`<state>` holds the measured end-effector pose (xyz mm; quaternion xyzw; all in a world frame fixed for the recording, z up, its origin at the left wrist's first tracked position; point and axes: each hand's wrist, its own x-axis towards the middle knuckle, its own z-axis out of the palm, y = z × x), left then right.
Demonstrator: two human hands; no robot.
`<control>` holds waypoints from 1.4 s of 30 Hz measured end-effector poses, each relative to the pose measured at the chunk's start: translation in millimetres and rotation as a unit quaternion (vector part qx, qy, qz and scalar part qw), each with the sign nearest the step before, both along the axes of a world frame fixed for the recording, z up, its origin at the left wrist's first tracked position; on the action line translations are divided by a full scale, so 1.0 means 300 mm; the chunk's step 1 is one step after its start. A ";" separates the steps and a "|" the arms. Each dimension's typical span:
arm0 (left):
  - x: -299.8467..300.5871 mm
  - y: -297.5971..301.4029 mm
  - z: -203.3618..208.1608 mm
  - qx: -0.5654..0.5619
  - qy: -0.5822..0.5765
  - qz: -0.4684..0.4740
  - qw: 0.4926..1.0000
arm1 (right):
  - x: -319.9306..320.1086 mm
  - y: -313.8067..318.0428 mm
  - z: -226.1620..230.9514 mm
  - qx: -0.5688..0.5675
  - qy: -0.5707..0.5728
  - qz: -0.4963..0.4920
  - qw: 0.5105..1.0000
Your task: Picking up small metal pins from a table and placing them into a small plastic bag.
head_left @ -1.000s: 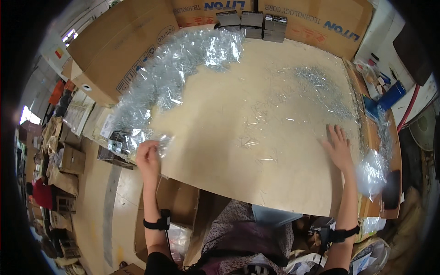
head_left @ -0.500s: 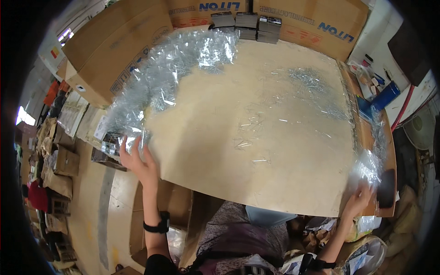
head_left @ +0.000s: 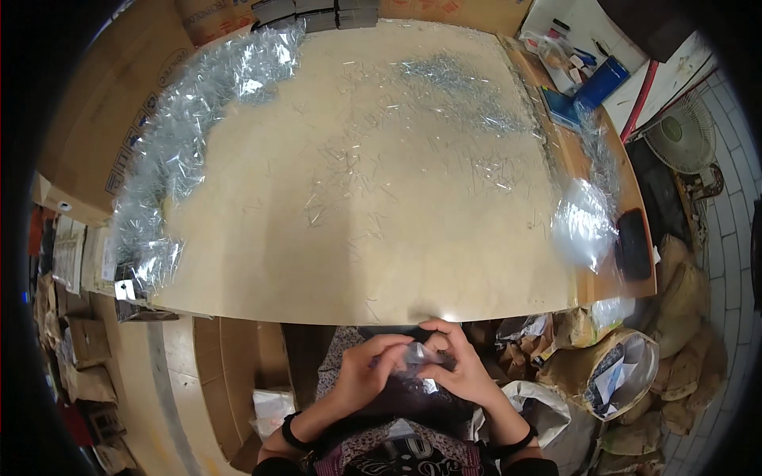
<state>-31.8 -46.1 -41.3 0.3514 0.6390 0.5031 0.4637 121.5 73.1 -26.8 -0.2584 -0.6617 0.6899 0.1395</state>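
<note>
In front of the table's near edge, a small clear plastic bag (head_left: 416, 357) is stretched between my two hands. My left hand (head_left: 367, 371) pinches its left side, fingers closed. With thumb and bent fingers, my right hand (head_left: 462, 371) grips the other side. I cannot make out whether anything is inside the bag. Loose thin metal pins (head_left: 444, 75) lie scattered over the wooden tabletop (head_left: 270, 274). Along its left side runs a long heap of clear bags with thin pins (head_left: 178, 131). A shiny stack of clear bags (head_left: 586, 226) rests at the right edge.
Dark stacked packs (head_left: 317, 17) and cardboard boxes (head_left: 107, 111) border the table's far and left sides. On the right ledge are a black phone-like slab (head_left: 633, 244) and a blue container (head_left: 602, 82). Below stand an open carton (head_left: 230, 381) and sacks (head_left: 611, 373); a fan (head_left: 681, 133) is at right.
Both hands have come together near my lap, the left from the bag heap and the right from the bag stack. A clear bag is now between them. The view has shifted.
</note>
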 end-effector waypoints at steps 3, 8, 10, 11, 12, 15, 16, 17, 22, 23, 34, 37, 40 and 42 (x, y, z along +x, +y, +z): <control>-0.005 -0.037 -0.042 0.036 -0.055 0.025 0.998 | 0.030 -0.021 -0.046 0.016 0.004 -0.052 0.999; 0.010 -0.029 -0.015 0.113 0.059 -0.008 0.992 | 0.034 -0.026 -0.078 0.151 -0.032 -0.043 0.987; 0.006 -0.028 -0.008 0.119 0.131 -0.032 0.984 | 0.024 -0.021 -0.075 0.197 -0.016 -0.013 0.980; 0.005 -0.033 -0.015 0.115 0.159 -0.044 0.980 | 0.024 -0.020 -0.079 0.230 -0.019 0.004 0.973; 0.004 -0.039 -0.025 0.111 0.187 -0.056 0.974 | 0.025 -0.019 -0.084 0.262 -0.022 0.021 0.965; 0.006 -0.052 -0.072 0.084 0.195 -0.063 0.975 | 0.034 -0.025 -0.113 0.289 -0.024 0.035 0.957; 0.008 -0.050 -0.076 0.083 0.206 -0.066 0.973 | 0.040 -0.029 -0.119 0.295 -0.030 0.036 0.954; 0.011 -0.046 -0.078 0.090 0.214 -0.069 0.970 | 0.046 -0.039 -0.126 0.272 -0.026 0.023 0.962; -0.013 -0.045 -0.071 -0.002 0.103 -0.133 0.986 | 0.066 -0.061 -0.094 -0.103 -0.062 0.011 0.993; -0.020 -0.045 -0.072 -0.079 0.046 -0.160 0.983 | 0.093 -0.047 -0.126 -0.155 -0.071 0.087 0.981; -0.047 -0.132 -0.352 -0.013 0.285 -0.201 0.937 | 0.161 -0.085 -0.399 0.378 -0.123 0.112 0.911; -0.028 -0.120 -0.390 0.008 0.342 -0.140 0.929 | 0.143 -0.114 -0.457 0.354 -0.171 0.008 0.920; -0.018 -0.157 -0.459 -0.010 0.274 -0.140 0.951 | 0.122 -0.104 -0.430 0.404 -0.069 -0.171 0.896; -0.006 -0.181 -0.492 0.016 0.234 -0.153 0.960 | 0.101 -0.063 -0.350 0.445 0.037 -0.307 0.841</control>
